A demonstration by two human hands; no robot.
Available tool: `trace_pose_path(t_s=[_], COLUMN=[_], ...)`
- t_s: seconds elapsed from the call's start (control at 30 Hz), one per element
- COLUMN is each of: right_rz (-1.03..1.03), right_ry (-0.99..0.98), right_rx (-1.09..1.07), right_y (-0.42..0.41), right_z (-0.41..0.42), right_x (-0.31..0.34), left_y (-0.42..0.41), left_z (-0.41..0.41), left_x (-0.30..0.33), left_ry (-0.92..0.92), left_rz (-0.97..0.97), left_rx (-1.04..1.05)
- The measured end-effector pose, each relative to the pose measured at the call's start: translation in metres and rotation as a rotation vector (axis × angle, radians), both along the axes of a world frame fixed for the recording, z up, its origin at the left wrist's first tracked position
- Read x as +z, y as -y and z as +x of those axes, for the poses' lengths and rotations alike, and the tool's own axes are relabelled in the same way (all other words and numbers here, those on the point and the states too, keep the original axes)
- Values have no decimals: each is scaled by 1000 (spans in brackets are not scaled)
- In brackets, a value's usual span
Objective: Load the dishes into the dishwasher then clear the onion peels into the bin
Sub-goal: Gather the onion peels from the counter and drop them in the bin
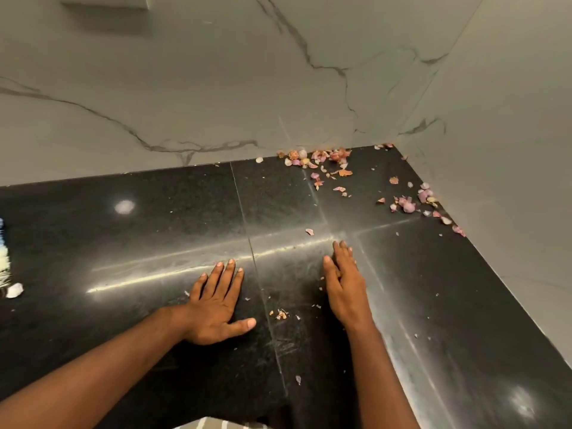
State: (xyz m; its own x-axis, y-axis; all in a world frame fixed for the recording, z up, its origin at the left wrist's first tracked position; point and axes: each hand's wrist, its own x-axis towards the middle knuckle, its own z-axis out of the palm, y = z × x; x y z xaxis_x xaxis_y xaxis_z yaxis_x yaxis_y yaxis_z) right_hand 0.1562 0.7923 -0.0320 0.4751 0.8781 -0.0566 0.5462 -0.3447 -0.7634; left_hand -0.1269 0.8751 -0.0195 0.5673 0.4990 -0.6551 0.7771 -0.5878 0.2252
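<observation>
Left hand (216, 308) flat on black tabletop (154, 218), fingers (227, 274) straight and spread. Right hand (345, 286) on edge, fingers together, holding nothing. Onion peels (318, 157) scattered in far corner along the marble wall (216, 88); few flakes between the hands.

countertop (154, 212): black, speckled | onion peels (318, 157): pink-orange | wall (216, 88): grey-veined marble
</observation>
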Motion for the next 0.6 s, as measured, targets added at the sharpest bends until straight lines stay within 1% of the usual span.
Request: trace_pose_path(t_s=[0.07,0.1,0.13,0.2,0.23,0.3,0.33,0.37,0.4,0.47,0.5,0.53,0.6], right_rz=[153,188,159,-19,-126,-298,-338,-362,-363,-256,-175,-90,47], right_ry=[17,-31,-160,-520,-670,-763,-777,-807,-834,-858,-834,-766,-647], right_rx=[-11,23,79,241,346,516,535,497,413,220,130,62,-26], right_y=[14,21,28,39,43,46,44,40,36,24,17,9,-5], right_z=[-11,-17,-26,-50,-61,-73,-75,-75,-72,-56,-43,-29,-1], right_x=[15,20,27,40,42,31,24,21,18,11,12,14,22], left_y=[2,2,1,-10,-20,-50,-63,-74,-81,-90,-92,-94,-104], left_z=[-2,-1,2,11,17,30,35,40,46,63,75,87,113], left_x=[0,1,4,16,22,31,34,34,33,28,27,27,29], left_ry=[-10,-28,-48,-33,28,167,205,225,225,215,205,193,160], left_rz=[17,41,70,143,178,193,189,187,191,227,230,220,198], left_rx=[-7,-20,-34,-43,-33,29,63,86,96,54,34,26,35])
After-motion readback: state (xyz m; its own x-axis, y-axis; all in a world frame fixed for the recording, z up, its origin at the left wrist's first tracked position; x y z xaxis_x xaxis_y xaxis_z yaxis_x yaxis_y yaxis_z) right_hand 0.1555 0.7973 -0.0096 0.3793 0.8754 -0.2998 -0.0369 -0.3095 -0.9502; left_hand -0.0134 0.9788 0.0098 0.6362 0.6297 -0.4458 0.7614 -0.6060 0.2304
